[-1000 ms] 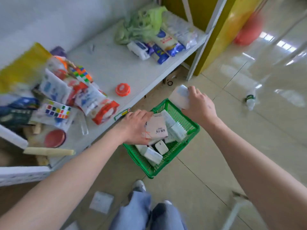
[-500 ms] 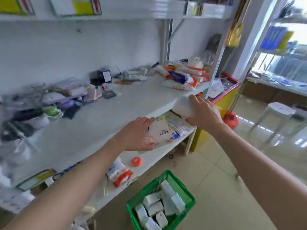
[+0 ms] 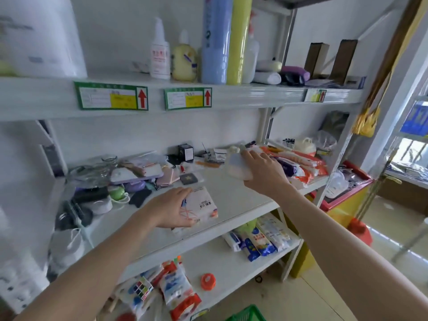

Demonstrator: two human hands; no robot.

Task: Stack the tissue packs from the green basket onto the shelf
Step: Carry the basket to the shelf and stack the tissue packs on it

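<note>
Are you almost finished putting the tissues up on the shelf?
Not yet. No finished stack shows on the white middle shelf. In hand now: the left hand is setting a white printed tissue pack on that shelf, and the right hand holds a plain white tissue pack above it. Only a corner of the green plastic basket shows, so what's left is hidden.

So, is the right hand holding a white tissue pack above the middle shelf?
Yes, the right hand grips a plain white tissue pack above the white middle shelf.

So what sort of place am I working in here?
Most likely a small shop or its stockroom. White metal shelves carry price labels with red arrows on the edge, bottles stand in a row above, and packaged goods lie below.
</note>
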